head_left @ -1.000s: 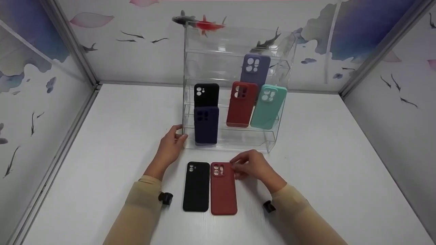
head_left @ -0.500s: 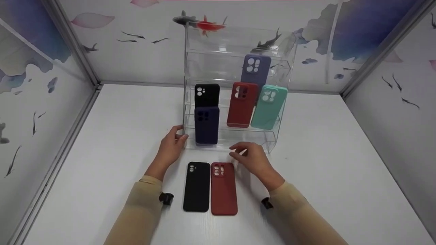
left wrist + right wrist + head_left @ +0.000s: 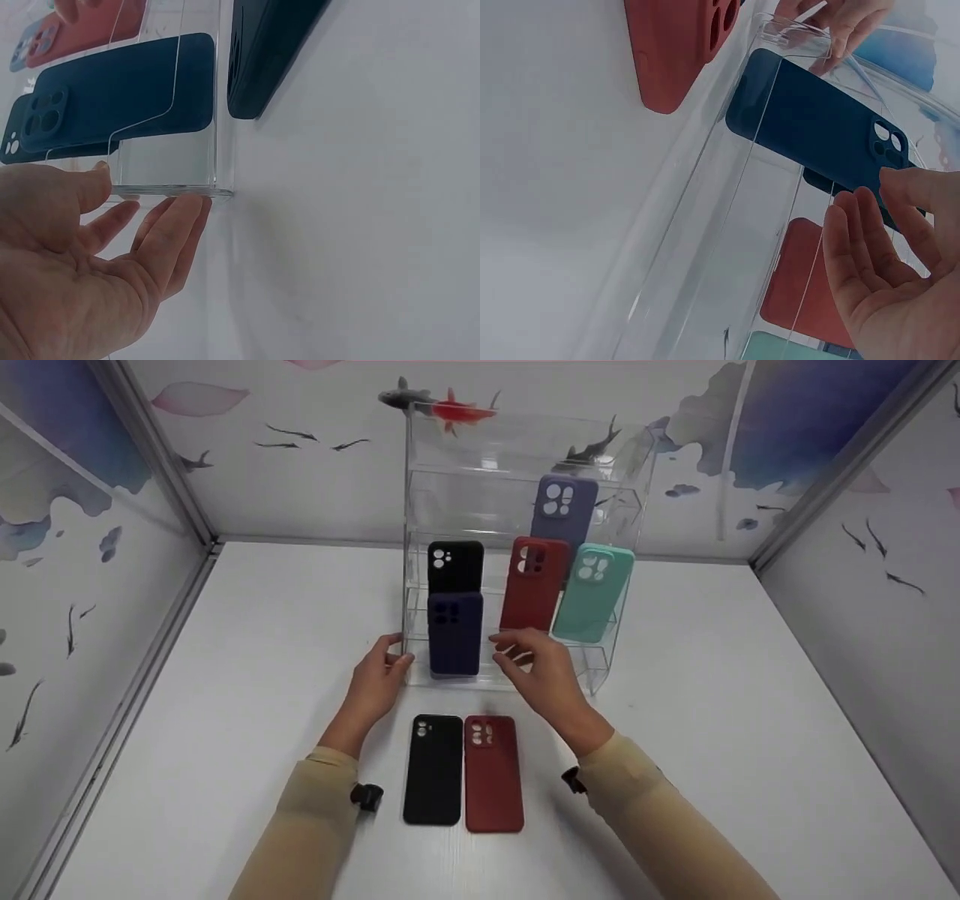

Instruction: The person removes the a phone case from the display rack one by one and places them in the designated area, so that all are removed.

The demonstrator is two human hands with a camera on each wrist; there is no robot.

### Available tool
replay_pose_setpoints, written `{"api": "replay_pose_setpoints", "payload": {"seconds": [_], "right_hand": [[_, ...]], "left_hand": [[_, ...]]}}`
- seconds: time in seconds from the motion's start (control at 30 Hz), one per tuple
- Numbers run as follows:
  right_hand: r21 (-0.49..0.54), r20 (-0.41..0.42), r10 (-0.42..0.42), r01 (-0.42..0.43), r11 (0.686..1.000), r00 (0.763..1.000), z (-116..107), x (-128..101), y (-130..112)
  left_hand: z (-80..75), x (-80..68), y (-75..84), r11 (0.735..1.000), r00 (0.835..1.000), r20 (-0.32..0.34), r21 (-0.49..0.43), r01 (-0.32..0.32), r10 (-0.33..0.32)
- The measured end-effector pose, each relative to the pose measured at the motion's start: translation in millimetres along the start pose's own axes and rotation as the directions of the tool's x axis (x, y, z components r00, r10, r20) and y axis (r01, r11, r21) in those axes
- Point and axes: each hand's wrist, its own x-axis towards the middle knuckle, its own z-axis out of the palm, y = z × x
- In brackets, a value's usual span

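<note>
A clear acrylic tiered stand [image 3: 480,457] holds a navy phone case [image 3: 454,634] on its lowest tier. A black case [image 3: 455,564], a red case [image 3: 534,585], a mint case [image 3: 592,592] and a lavender case [image 3: 564,506] stand on higher tiers. My left hand [image 3: 396,652] rests with straight fingers against the stand's front left corner [image 3: 172,161]. My right hand [image 3: 510,649] hovers empty, fingers relaxed, just right of the navy case [image 3: 817,127]. A black case [image 3: 433,769] and a dark red case [image 3: 493,772] lie flat side by side on the table.
The white table [image 3: 712,697] is boxed in by painted walls on the left, back and right. The stand sits mid-table towards the back. The two flat cases lie between my forearms, near the front edge.
My right hand has left the top of the dark red case on the table and risen forward to the stand's lowest tier. The left hand has stayed put.
</note>
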Motion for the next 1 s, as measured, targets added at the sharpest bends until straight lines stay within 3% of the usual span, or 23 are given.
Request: {"api": "replay_pose_setpoints", "payload": {"seconds": [0.17, 0.43, 0.77, 1.0], "right_hand": [[-0.008, -0.011, -0.028, 0.028, 1.000, 1.000, 5.8, 14.1, -5.1], [0.007, -0.156, -0.067, 0.069, 0.998, 0.985, 12.4, 41.3, -15.1], [0.023, -0.170, -0.053, 0.057, 0.998, 0.984, 21.2, 44.1, -9.3], [0.036, -0.224, -0.069, 0.079, 0.996, 0.972, 24.1, 39.7, -2.7]], "left_hand": [[-1.6, -0.8, -0.6, 1.000, 1.000, -0.010, 0.008, -0.002, 0.003], [-0.8, 0.6, -0.5, 1.000, 1.000, -0.005, 0.006, -0.006, 0.006], [-2.5, 1.7, 0.0, 1.000, 1.000, -0.007, 0.014, 0.000, 0.000], [-0.6, 0.7, 0.8, 1.000, 1.000, -0.013, 0.015, -0.001, 0.001]]}}
